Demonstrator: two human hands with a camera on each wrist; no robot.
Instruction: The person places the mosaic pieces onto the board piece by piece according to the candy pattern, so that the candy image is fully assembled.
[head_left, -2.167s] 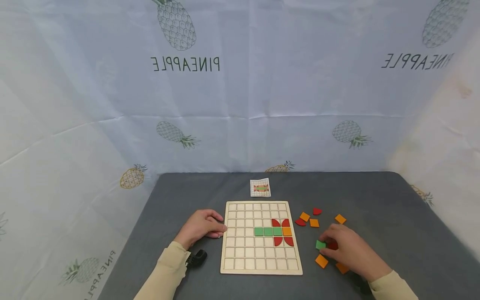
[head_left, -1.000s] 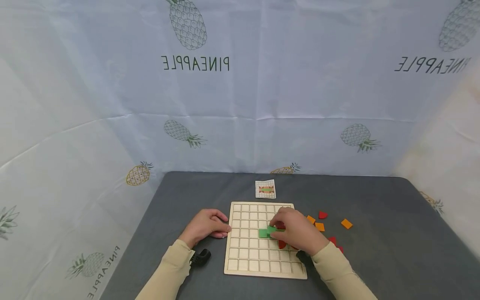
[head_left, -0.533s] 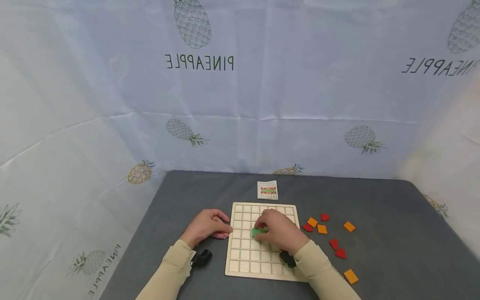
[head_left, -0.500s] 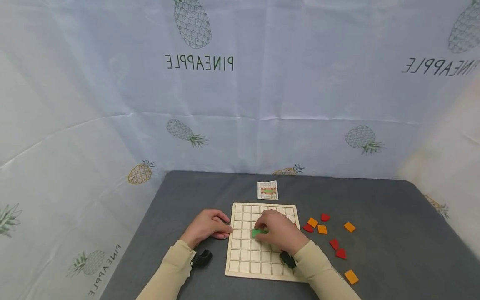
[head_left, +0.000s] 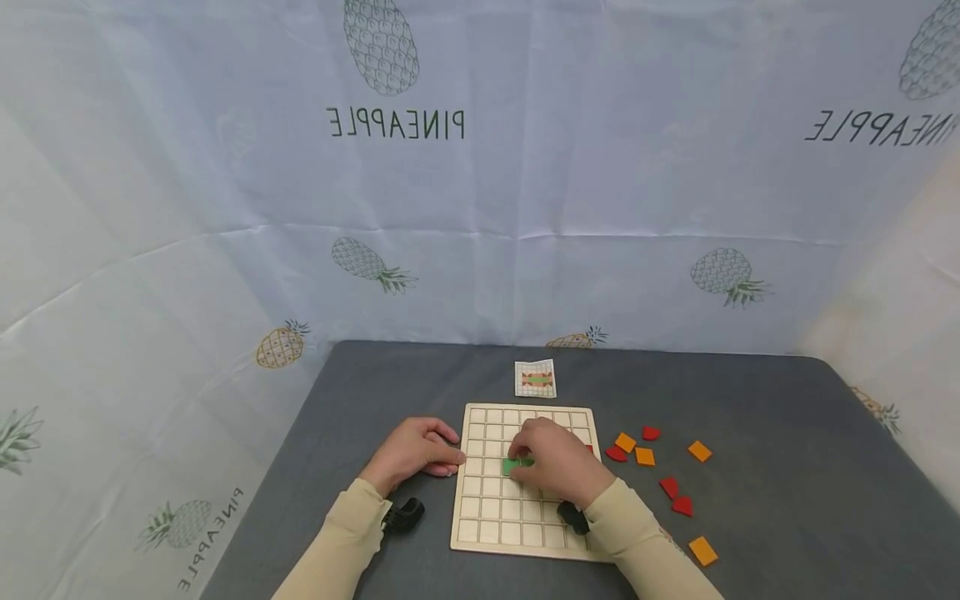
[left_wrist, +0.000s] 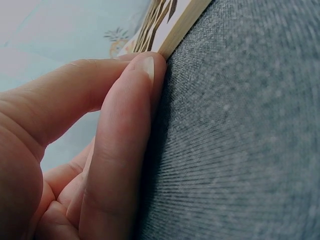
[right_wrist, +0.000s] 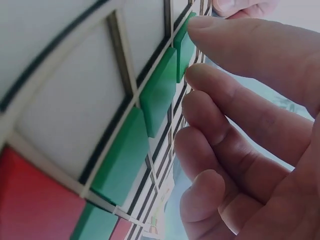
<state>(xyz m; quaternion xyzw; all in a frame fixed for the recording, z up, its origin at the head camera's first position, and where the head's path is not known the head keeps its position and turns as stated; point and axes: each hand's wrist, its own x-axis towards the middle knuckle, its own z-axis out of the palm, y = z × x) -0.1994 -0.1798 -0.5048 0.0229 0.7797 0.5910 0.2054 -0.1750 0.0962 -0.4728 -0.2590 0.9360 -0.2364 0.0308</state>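
My right hand (head_left: pixel 558 460) is over the wooden grid board (head_left: pixel 489 508), pinching a small green square tile (head_left: pixel 510 467) by its edges with thumb and index finger. In the right wrist view that green tile (right_wrist: pixel 183 50) lies at the far end of a row of green squares (right_wrist: pixel 122 157), and the other fingers curl without touching it. A red piece (right_wrist: pixel 37 197) sits on the board beside the row; my hand hides most placed pieces from the head view. My left hand (head_left: pixel 412 450) rests on the table, fingers relaxed, its fingertips (left_wrist: pixel 150 67) against the board's left edge.
Right of the board lie loose orange squares (head_left: pixel 702 550) and red quarter-round pieces (head_left: pixel 682 506). A small printed pattern card (head_left: pixel 536 379) is behind the board. The grey table (head_left: pixel 757 433) ends at a pineapple-print curtain (head_left: pixel 600 183). Both wrists carry black devices (head_left: pixel 403 516).
My right hand took a green tile from the loose pieces at right and carried it left onto the board, at the row's left end. The left hand stayed at the board's edge.
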